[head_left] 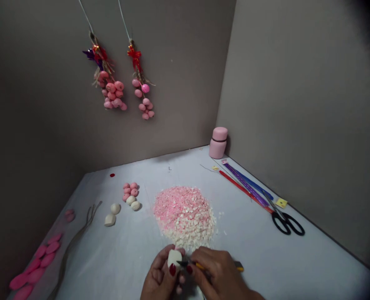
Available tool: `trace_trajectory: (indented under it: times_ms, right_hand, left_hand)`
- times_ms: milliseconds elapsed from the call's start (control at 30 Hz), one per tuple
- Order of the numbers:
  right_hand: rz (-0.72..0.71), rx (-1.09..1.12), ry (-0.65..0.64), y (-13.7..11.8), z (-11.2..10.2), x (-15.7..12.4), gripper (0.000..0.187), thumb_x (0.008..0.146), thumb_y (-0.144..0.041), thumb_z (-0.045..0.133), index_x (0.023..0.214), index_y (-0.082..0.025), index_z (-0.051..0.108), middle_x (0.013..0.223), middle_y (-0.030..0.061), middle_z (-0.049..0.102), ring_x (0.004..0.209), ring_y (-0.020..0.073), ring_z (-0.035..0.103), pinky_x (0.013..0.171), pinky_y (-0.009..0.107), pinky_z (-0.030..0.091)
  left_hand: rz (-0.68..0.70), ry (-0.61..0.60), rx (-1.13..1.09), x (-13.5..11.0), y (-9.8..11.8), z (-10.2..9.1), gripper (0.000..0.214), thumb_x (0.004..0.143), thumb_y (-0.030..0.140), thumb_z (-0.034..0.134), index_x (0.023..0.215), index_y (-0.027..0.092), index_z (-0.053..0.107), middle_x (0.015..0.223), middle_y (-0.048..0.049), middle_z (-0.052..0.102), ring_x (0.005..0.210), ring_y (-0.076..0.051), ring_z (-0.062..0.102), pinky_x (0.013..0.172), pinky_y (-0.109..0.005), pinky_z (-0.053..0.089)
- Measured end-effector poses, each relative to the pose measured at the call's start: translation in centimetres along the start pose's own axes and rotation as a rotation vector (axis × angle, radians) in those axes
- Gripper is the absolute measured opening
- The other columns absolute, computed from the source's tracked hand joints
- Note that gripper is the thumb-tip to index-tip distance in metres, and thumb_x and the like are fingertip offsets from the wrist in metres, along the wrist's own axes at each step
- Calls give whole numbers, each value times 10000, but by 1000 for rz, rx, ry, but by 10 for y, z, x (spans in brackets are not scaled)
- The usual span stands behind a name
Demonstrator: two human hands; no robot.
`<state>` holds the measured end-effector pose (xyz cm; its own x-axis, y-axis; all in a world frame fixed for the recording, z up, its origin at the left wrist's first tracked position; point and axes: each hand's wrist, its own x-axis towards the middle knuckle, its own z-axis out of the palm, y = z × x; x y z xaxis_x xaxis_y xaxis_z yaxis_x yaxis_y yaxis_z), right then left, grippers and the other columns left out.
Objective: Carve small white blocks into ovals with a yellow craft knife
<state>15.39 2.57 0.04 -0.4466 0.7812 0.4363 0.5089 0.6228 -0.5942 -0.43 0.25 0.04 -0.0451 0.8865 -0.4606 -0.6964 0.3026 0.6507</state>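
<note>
My left hand (160,275) is closed around a small white block (174,259) with rounded corners, its kind of material not plain. In my right hand (217,271) is a craft knife (239,266) with a yellow and black handle. Its dark blade tip lies against the block's right side, near my left thumb. Just beyond both hands spreads a heap of pink and white shavings (185,212). Part of the knife's handle is hidden by my fingers.
Small pink balls (130,189) and white pieces (110,220) lie left of the heap. Twine (75,239) and bright pink ovals (35,275) are further left. Scissors (286,223), ribbons (241,183) and a pink jar (218,143) line the right edge. Pink bead bunches (112,89) hang behind.
</note>
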Motion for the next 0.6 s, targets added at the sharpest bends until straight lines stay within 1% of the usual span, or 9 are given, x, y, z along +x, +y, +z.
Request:
trace_trajectory:
  times_ms: [100,167,200,300,367,467,600]
  right_hand:
    - [-2,-8,-5,0,0,0,354,975,-319,374,691,-201,550,585,-8,583,514,127,559,495,236,344]
    - [7,-13,1,1,0,0,351,975,-311,372,695,-200,553,592,-6,588,522,128,566,502,235,349]
    - [7,-15,5,1,0,0,351,973,-305,369,694,-200,554,592,-5,588,520,127,565,500,235,348]
    - [-8,-17,15,1,1,0,358,969,-302,363,685,-201,555,585,-3,586,511,128,560,488,238,340]
    - [-17,-13,4,1,3,-1,356,965,-301,366,681,-200,555,586,-1,586,513,130,562,489,239,345]
    - [-27,-22,-6,0,2,0,345,955,-282,370,680,-198,560,587,2,586,518,133,566,490,243,351]
    - [-24,-62,-2,0,-1,1,342,947,-256,366,668,-204,559,577,2,586,512,139,566,479,259,339]
  left_hand:
    - [13,-25,-19,0,-2,-2,389,475,272,932,837,225,799,829,-64,833,557,-109,694,562,-181,538]
    - [17,-44,-4,0,-3,-4,403,497,305,923,870,215,800,833,-79,830,642,-135,716,685,-214,545]
    - [30,-50,13,0,-4,-5,406,505,320,919,877,211,799,828,-83,830,680,-150,725,719,-226,541]
    - [100,-42,65,2,-6,-9,417,485,329,924,863,211,791,855,-96,830,770,-204,742,748,-270,541]
    - [133,-21,104,4,-8,-13,438,480,343,923,868,204,777,910,-116,824,823,-254,745,786,-336,548]
    - [138,-1,162,5,-9,-16,489,484,376,913,902,182,748,959,-157,808,889,-319,735,879,-446,525]
    - [127,3,178,5,-9,-16,508,478,379,914,908,176,733,972,-169,803,927,-342,726,930,-483,498]
